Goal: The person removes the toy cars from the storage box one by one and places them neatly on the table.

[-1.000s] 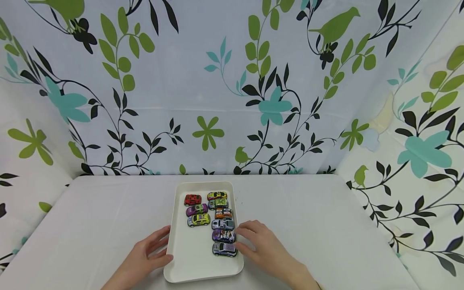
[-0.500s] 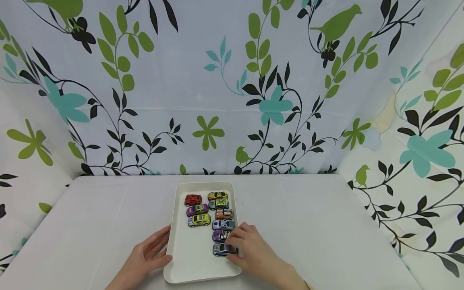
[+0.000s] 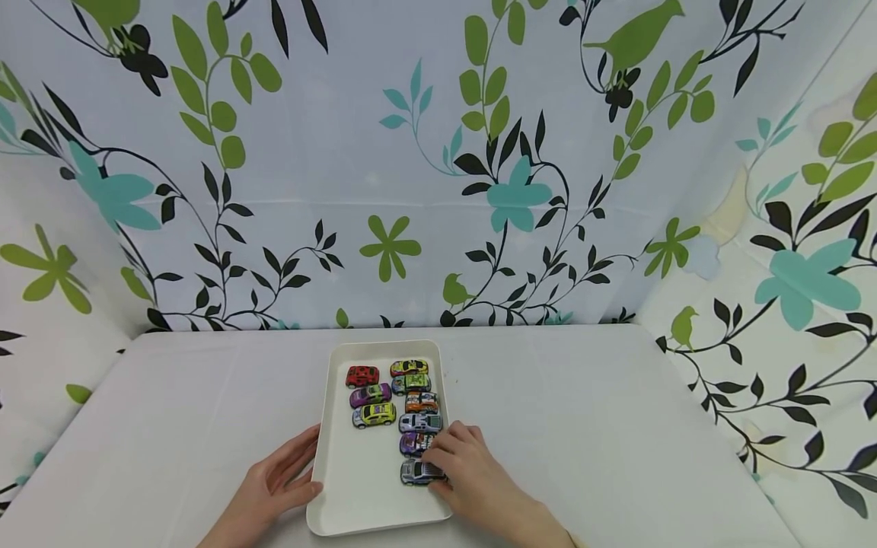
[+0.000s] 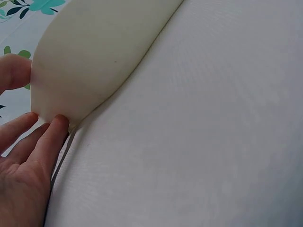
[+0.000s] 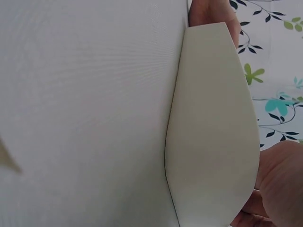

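A white tray [image 3: 363, 495] holds several small toy cars in two columns. Against its left outer wall rests my left hand [image 3: 270, 483], its fingers and thumb touching the side; the left wrist view shows these fingertips on the tray wall [image 4: 94, 52]. My right hand [image 3: 473, 476] reaches over the right rim and pinches the grey toy car [image 3: 415, 473], the lowest in the right column. Its fingers partly cover that car and the purple toy car [image 3: 411, 444] just above it. In the right wrist view, the tray wall [image 5: 213, 127] hides the cars.
Higher in the right column sit a silver car [image 3: 419, 423], an orange one [image 3: 421, 402], a green one [image 3: 411, 383] and a yellow one [image 3: 408, 368]. The left column has red [image 3: 361, 375], purple-green [image 3: 370, 395] and yellow [image 3: 374, 415] cars. A patterned curtain [image 3: 329, 152] backs the white table [image 3: 582, 426].
My right hand has moved left from the tray's right rim onto the lowest grey car and taken hold of it. The left hand stays at the tray's side. The view shifts slightly.
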`<move>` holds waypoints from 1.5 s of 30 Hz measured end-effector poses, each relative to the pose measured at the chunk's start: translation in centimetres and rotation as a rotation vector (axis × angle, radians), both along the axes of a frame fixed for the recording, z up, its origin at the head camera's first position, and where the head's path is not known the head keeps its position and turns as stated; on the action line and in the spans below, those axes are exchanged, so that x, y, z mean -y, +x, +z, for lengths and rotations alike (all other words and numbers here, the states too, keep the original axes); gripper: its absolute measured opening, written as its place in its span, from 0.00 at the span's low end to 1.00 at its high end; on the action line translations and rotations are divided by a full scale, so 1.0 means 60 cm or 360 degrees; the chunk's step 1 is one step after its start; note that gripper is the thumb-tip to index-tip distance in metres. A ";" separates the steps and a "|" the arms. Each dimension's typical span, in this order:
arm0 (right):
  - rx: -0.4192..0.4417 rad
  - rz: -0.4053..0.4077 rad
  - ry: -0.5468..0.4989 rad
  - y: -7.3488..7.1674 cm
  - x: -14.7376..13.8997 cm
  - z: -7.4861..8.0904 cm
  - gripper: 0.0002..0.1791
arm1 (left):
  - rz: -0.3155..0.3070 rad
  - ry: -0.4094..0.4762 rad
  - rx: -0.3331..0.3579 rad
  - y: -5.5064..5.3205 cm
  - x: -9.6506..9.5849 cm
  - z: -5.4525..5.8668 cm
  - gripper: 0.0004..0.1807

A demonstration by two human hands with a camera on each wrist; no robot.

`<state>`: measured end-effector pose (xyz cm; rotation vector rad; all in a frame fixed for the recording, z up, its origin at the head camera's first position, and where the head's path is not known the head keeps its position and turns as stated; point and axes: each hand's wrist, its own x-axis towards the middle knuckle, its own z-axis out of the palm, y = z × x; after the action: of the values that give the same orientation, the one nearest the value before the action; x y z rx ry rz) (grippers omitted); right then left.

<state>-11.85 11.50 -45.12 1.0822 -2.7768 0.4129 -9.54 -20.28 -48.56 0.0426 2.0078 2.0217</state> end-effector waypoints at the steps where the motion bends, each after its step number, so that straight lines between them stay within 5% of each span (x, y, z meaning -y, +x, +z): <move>1: 0.0012 -0.0001 -0.0001 0.000 0.000 0.000 0.14 | -0.0002 0.0004 0.0003 0.000 0.000 0.000 0.44; 12: 0.0068 0.0035 -0.0049 0.004 -0.002 -0.002 0.12 | -0.0041 0.0111 -0.0133 0.006 0.003 -0.012 0.43; 28: -0.0093 0.0053 -0.0236 -0.005 -0.017 0.028 0.13 | -0.0045 0.0140 -0.0188 0.002 0.003 -0.012 0.42; 45: -0.0124 0.0039 -0.0567 -0.029 -0.045 0.032 0.15 | -0.0019 0.0088 -0.0091 0.001 0.001 -0.009 0.43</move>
<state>-13.57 14.23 -43.19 1.0206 -2.4942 0.8121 -9.50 -20.32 -49.12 0.1249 1.9804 2.0911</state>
